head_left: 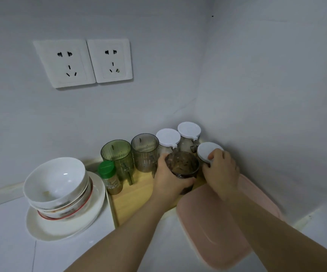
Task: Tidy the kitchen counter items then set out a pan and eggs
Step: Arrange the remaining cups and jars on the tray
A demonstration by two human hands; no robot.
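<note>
From the head view, both hands worked in the far right corner of the tabletop [11, 242], on a wooden board [133, 199]. The left hand [169, 181] was wrapped round a brown jar [182, 165], fingers curled along its left and near sides. The jar stood upright on the board with its mouth open. The right hand [221, 171] pinched the near right edge of a white lid [206, 151], fingertips curled over the rim. The hand hid whatever was beneath the lid.

The lid lay just right of the jar's mouth and a little farther back, roughly level with it. Probably the jar was either about to be capped or was being seated beside its neighbours. If capped, the lid would need a short shift left, carried by the right hand while the left steadied the jar.

Behind them stood two capped jars [167, 138] against the wall. A grey cup [145, 154] and a green cup [116, 154] stood to their left. A spice bottle [110, 180] stood at the board's left edge. Farther left, stacked bowls [54, 179] sat on a plate [64, 226]. A pink lid [207, 228] lay near right, partly under the right forearm. No pan or eggs showed, so that part seemed not yet begun.
</note>
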